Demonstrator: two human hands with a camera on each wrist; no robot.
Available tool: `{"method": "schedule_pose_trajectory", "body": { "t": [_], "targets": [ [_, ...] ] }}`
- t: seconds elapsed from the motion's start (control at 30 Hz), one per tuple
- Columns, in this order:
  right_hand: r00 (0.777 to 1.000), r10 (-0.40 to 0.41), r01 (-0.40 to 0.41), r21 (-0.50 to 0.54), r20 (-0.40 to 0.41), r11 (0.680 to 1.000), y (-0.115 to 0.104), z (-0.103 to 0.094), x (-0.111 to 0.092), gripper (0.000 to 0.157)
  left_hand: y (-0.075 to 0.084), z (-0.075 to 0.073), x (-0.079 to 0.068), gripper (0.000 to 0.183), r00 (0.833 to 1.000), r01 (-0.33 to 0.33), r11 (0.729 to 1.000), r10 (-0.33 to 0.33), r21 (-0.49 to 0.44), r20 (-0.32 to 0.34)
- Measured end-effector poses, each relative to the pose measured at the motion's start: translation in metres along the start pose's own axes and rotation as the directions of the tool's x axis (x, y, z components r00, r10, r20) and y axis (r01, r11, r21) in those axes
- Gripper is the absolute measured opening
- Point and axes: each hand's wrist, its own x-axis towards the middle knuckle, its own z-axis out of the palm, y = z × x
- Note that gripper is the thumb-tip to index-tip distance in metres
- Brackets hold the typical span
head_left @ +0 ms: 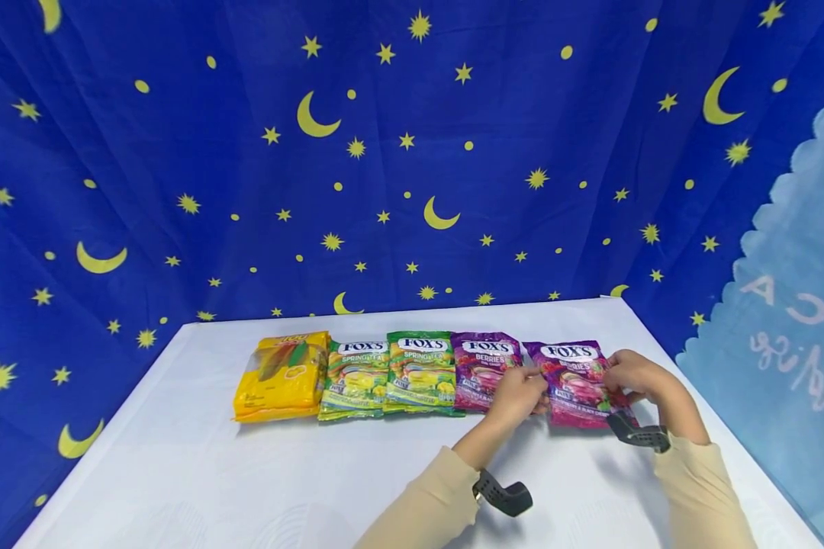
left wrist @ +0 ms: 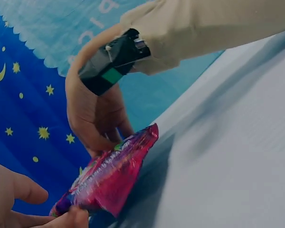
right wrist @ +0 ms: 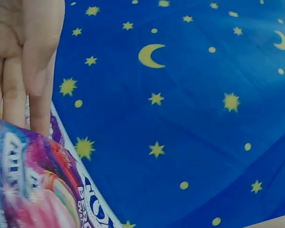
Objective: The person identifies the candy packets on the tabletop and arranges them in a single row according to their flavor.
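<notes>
A purple Fox's berries candy bag (head_left: 575, 385) lies at the right end of a row of bags. My right hand (head_left: 640, 377) grips its right edge with bent fingers. My left hand (head_left: 518, 396) touches the left edge; in the left wrist view, that hand's thumb (left wrist: 33, 191) stands apart from the bag. There the same candy bag (left wrist: 111, 178) is tilted, its lower edge near the white table. Fairly straight fingers (right wrist: 14, 95) pass behind the bag in the right wrist view. A second purple bag (head_left: 477, 370) lies just left of my left hand.
Left of the purple bags lie two green Fox's spring tea bags (head_left: 422, 377) (head_left: 355, 385), side by side. A yellow packet (head_left: 281, 381) ends the row at the left. The white table (head_left: 247, 480) meets a blue star-patterned curtain (head_left: 384, 175) behind and a light-blue cloth (head_left: 790, 305) at right.
</notes>
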Motion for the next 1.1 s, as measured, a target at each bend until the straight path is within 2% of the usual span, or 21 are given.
{"method": "schedule_pose_trajectory", "body": {
  "t": [0.1,0.23,0.33,0.4,0.5,0.6,0.7,0.87,1.1],
  "targets": [
    [1.0,-0.007,0.007,0.014,0.004,1.0,-0.003,-0.001,-0.002,0.038,0.001,0.0,-0.001,0.037,0.999,-0.025,0.998,0.027,0.051,-0.041],
    [0.999,-0.034,0.032,0.038,0.034,0.999,-0.007,-0.001,-0.005,0.044,-0.003,-0.005,-0.001,0.037,0.991,-0.105,0.983,0.116,0.151,-0.07],
    [0.997,-0.053,0.05,0.057,0.056,0.997,-0.01,0.0,-0.007,0.046,-0.006,-0.009,0.0,0.035,0.979,-0.162,0.971,0.18,0.174,-0.094],
    [0.996,-0.056,0.051,0.073,0.062,0.996,-0.012,0.002,-0.007,0.047,-0.006,-0.012,0.001,0.034,0.974,-0.174,0.973,0.193,0.153,-0.12],
    [0.996,-0.067,0.06,0.098,0.064,0.993,-0.016,0.004,-0.008,0.046,-0.005,-0.017,0.0,0.032,0.972,-0.163,0.982,0.176,0.095,-0.153],
    [0.994,-0.087,0.079,0.118,0.062,0.99,-0.02,0.009,-0.008,0.048,-0.002,-0.023,-0.002,0.033,0.979,-0.134,0.99,0.14,0.054,-0.151],
    [0.991,-0.117,0.106,0.139,0.069,0.985,-0.024,0.015,-0.007,0.05,0.0,-0.032,-0.004,0.034,0.983,-0.12,0.99,0.129,0.073,-0.13],
    [0.984,-0.155,0.138,0.17,0.093,0.976,-0.033,0.026,-0.008,0.055,-0.001,-0.052,-0.007,0.035,0.979,-0.142,0.977,0.163,0.162,-0.123],
    [0.978,-0.18,0.156,0.195,0.11,0.968,-0.042,0.038,-0.008,0.058,-0.007,-0.069,-0.01,0.042,0.986,-0.101,0.991,0.111,0.088,-0.122]
  ]
}}
